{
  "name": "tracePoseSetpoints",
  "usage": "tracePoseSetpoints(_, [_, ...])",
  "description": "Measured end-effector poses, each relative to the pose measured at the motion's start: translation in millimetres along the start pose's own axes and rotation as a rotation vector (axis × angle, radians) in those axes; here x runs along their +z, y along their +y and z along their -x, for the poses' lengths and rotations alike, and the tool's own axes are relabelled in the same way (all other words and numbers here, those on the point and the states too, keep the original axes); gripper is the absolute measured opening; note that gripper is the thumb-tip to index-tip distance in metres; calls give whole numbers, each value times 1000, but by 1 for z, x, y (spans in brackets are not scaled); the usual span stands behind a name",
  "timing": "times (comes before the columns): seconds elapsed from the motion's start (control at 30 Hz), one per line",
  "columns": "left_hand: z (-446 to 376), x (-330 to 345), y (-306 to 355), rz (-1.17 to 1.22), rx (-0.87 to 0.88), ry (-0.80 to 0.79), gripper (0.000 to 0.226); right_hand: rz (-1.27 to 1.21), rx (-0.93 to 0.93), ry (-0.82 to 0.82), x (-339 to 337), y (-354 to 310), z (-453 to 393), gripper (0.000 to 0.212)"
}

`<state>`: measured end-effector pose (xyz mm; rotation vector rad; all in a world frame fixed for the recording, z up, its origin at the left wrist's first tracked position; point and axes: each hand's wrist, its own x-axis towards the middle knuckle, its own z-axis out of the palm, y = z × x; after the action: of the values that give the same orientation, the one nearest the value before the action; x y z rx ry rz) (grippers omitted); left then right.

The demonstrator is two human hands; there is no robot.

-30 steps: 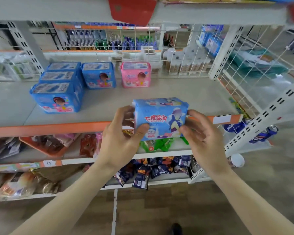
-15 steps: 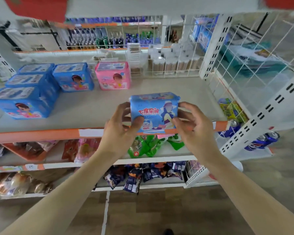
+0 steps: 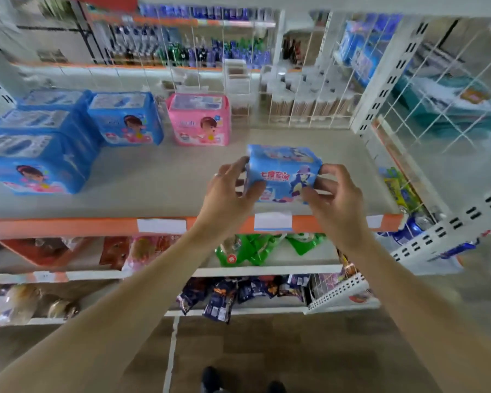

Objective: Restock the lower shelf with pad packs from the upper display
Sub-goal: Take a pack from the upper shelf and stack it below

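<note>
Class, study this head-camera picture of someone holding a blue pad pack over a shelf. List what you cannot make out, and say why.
1. Head view: whether the blue pad pack touches the shelf; the left hand and right hand cover its lower edge.
2. Small print on the pink pack: blurred.
3. White price labels on the orange shelf edge: text too faint.
4. Leftmost blue pack: cut off by the left edge.
5. Bottles behind the wire grid: blurred, too small.

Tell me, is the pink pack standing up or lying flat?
Standing up: the pink pack sits upright on the shelf, its picture side facing forward.
</note>
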<state>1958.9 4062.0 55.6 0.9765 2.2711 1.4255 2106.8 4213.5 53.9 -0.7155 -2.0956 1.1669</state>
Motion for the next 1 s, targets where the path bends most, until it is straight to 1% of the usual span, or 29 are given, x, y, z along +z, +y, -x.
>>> tracePoseSetpoints(0.1, [-17, -7, -3, -45, 8, -27, 60, 22, 11, -13, 4, -4, -17, 32])
tracePoseSetpoints(0.2, [-36, -6, -3, -50, -24, -42, 43, 32, -11, -3, 7, -6, -36, 29])
tracePoseSetpoints(0.27, [-49, 0, -1, -37, -22, -46, 38, 49, -23, 5, 9, 0, -48, 29])
tracePoseSetpoints(0.4, [-75, 19, 1, -4, -11, -57, 36, 86, -11, 7, 4, 20, -77, 28])
tracePoseSetpoints(0.6, [-120, 49, -1, -79, 31, -17, 34, 109, 5, -2, -5, 51, -121, 29])
tracePoseSetpoints(0.77, [-150, 75, -6, -134, -7, 19, 32, 216, 28, -74, -18, 71, -147, 23])
tracePoseSetpoints(0.83, [-161, 86, -4, -180, -26, 18, 34, 278, 17, -75, -23, 81, -159, 23])
tracePoseSetpoints(1.0, [-180, 102, -2, -163, -59, 41, 34, 258, 49, -75, -23, 106, -184, 19])
